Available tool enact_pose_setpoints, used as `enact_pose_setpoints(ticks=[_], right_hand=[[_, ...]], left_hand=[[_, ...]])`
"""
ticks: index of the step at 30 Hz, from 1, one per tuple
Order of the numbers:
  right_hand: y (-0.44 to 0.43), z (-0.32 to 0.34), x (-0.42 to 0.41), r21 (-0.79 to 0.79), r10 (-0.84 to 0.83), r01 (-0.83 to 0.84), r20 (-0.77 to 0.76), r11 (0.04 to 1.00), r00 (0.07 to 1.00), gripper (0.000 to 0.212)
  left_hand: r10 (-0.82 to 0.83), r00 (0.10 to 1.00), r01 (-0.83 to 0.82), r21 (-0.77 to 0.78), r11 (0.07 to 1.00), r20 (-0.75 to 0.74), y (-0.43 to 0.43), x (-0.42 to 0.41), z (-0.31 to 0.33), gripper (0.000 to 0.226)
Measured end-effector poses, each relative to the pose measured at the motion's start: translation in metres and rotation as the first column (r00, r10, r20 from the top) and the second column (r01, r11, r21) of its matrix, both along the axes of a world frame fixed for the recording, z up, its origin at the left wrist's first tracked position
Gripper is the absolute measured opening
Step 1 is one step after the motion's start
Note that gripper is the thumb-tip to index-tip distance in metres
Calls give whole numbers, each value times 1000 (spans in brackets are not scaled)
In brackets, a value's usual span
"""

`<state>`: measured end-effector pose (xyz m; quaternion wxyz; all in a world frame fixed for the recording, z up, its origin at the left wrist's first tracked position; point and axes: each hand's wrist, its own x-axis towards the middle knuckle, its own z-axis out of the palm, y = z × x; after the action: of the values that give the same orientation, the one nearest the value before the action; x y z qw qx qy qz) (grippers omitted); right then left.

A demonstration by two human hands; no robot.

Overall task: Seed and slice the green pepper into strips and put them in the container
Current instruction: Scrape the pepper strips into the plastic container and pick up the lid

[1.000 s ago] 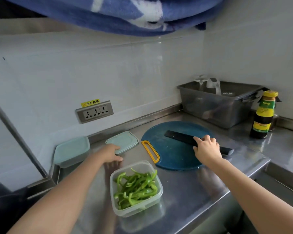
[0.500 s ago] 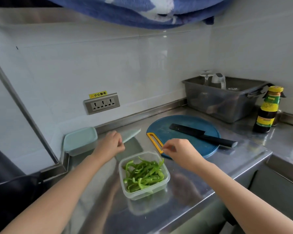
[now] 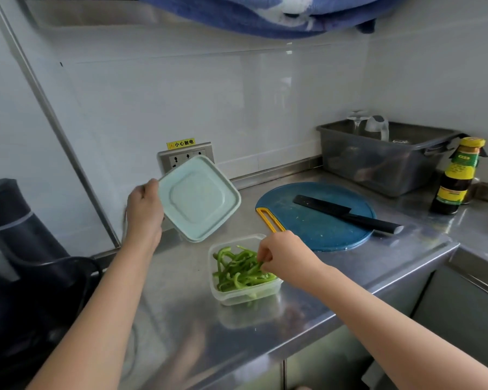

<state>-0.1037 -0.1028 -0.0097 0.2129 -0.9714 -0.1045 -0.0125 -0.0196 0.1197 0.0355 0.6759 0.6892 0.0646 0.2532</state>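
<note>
- Two hands are being held over a steel counter (image 3: 181,319).
- The left hand (image 3: 144,215) is being kept raised above the counter, its fingers curled round the left edge of a pale green lid (image 3: 199,198). The lid is being gripped tilted, clear of the counter.
- A wall socket (image 3: 178,161) is being partly covered by the lid, just beyond the left fingers.
- A clear container (image 3: 237,298) is sitting on the counter, below and to the right of the left fingers. The green pepper strips (image 3: 237,273) are lying heaped inside it.
- The right hand (image 3: 290,258) is being held over the container's right rim, its fingertips (image 3: 262,263) bunched together and pinching some of the strips.
- A blue cutting board (image 3: 316,229) is lying beyond the right fingers, apart from them. A black knife (image 3: 347,213) is resting on it, the handle overhanging the board's right edge.
- A grey tub (image 3: 378,164) and a dark sauce bottle (image 3: 459,178) are standing farther right, well away from both hands.
</note>
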Motion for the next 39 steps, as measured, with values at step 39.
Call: enact_pose_setpoints(ticks=[39], right_hand=[[-26, -6, 8, 194, -88, 75, 55, 978, 995, 12]], left_hand=[[-358, 888, 206, -447, 871, -288, -22, -16, -59, 18]])
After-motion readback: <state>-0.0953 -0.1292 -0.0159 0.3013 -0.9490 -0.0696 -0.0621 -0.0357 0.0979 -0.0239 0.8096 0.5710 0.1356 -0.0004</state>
